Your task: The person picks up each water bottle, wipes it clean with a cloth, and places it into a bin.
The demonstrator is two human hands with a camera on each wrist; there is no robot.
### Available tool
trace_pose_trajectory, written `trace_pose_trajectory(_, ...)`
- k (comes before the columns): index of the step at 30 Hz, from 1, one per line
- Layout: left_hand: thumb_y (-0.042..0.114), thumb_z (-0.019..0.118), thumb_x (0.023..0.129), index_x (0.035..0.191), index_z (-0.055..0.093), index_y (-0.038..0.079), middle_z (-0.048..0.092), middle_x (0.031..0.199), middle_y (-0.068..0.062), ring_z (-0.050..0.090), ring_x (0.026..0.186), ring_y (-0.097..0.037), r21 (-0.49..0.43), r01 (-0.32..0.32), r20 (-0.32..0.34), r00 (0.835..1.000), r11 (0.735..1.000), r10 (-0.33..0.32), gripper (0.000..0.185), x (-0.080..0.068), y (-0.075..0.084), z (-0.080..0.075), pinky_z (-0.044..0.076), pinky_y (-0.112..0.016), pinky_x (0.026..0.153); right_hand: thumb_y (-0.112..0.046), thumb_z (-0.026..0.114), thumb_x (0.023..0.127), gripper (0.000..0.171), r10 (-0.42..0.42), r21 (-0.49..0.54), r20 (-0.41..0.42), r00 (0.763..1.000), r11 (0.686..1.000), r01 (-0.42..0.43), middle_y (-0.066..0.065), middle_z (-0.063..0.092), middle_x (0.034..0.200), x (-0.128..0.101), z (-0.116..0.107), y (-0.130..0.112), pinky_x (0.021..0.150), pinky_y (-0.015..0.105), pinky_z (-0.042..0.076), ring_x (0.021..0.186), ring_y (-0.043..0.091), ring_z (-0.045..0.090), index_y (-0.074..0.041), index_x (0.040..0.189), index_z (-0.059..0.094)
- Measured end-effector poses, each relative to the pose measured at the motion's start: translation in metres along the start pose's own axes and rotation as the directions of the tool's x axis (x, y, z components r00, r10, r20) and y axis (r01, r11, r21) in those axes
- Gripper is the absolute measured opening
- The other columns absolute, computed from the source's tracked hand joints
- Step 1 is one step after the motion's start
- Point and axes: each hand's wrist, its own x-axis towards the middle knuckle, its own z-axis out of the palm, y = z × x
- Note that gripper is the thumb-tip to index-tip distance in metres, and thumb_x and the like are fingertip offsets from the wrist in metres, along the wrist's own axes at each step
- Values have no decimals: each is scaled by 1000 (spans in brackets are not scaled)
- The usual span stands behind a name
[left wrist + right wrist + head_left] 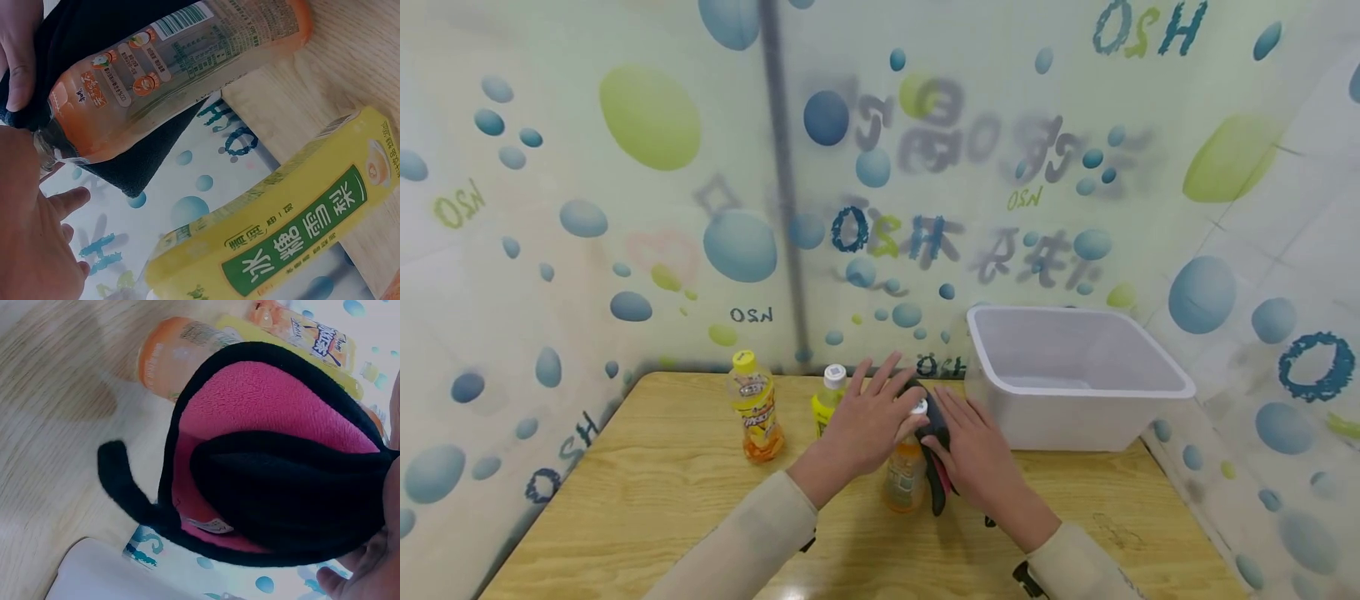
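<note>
My left hand [867, 423] is at the white-capped neck of a clear bottle of orange drink [906, 482], its fingers stretched out and spread. In the left wrist view the palm lies against the bottle's neck. My right hand [983, 457] holds a black cloth item with a pink fleece lining [269, 394], thumb on the near side and fingers behind. This item hangs mouth-down with a black loop [119, 478] at its rim, right against the orange bottle's side. A yellow-labelled pear drink bottle [300, 219] stands just left of the left hand, partly hidden by it.
A bottle with a yellow cap [758, 412] and orange contents stands farther left on the wooden table [662, 483]. At the back right sits a white plastic bin [1067, 421], close beyond my right hand. A bubble-patterned curtain [737, 242] borders the table.
</note>
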Motion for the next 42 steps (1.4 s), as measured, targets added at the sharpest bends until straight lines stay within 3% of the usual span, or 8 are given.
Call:
trace_pose_trajectory(10, 53, 30, 102, 138, 49, 28, 40, 155, -1, 15, 153, -26, -26, 4, -15, 1000, 1000, -4, 47, 0, 0, 0, 17, -55, 120, -44, 56, 96, 66, -10, -44, 35, 999, 999, 12, 11, 46, 151, -3, 3, 1, 116, 46, 31, 141, 25, 43, 0, 144, 44)
trace_pose_trajectory(19, 54, 28, 103, 138, 47, 29, 37, 157, 0, 12, 153, -24, -44, 7, 10, 1000, 999, -6, 48, -1, 0, 1, 16, -55, 121, -42, 56, 96, 63, -22, 15, 72, 997, 1000, 21, 12, 49, 147, -12, 16, 7, 113, 47, 35, 138, 26, 45, -2, 144, 45)
trace_pose_trajectory(24, 53, 31, 103, 138, 47, 28, 39, 156, 0, 14, 153, -25, -29, -2, -13, 1000, 1000, 1, 46, -1, -1, 3, 17, -54, 120, -45, 55, 96, 63, -6, 42, 145, 989, 999, 0, 11, 50, 147, -19, 35, 7, 113, 49, 35, 139, 27, 44, -5, 144, 46)
trace_pose_trajectory(28, 53, 31, 103, 137, 48, 28, 39, 155, 0, 15, 153, -25, -25, -9, -30, 1000, 1000, 8, 46, 0, -1, 3, 18, -54, 120, -49, 52, 96, 65, 12, 6, 198, 980, 1000, -14, 10, 47, 149, -26, 56, 6, 114, 47, 35, 139, 26, 44, -6, 144, 46)
trace_pose_trajectory(34, 53, 29, 103, 139, 47, 29, 38, 156, 1, 13, 153, -24, -21, -6, -16, 1000, 1000, 6, 47, 1, 0, 3, 17, -54, 120, -52, 53, 94, 65, -25, -58, 231, 973, 998, 40, 9, 52, 146, -39, 82, 4, 110, 44, 40, 135, 24, 49, -3, 136, 55)
trace_pose_trajectory(42, 52, 29, 103, 139, 46, 28, 40, 155, 0, 14, 153, -24, -34, -8, -12, 1000, 999, 8, 47, 1, 0, 1, 18, -55, 120, -57, 51, 92, 68, -24, -99, 314, 949, 993, 58, 4, 45, 152, -45, 99, 7, 113, 47, 36, 142, 21, 40, -8, 140, 53)
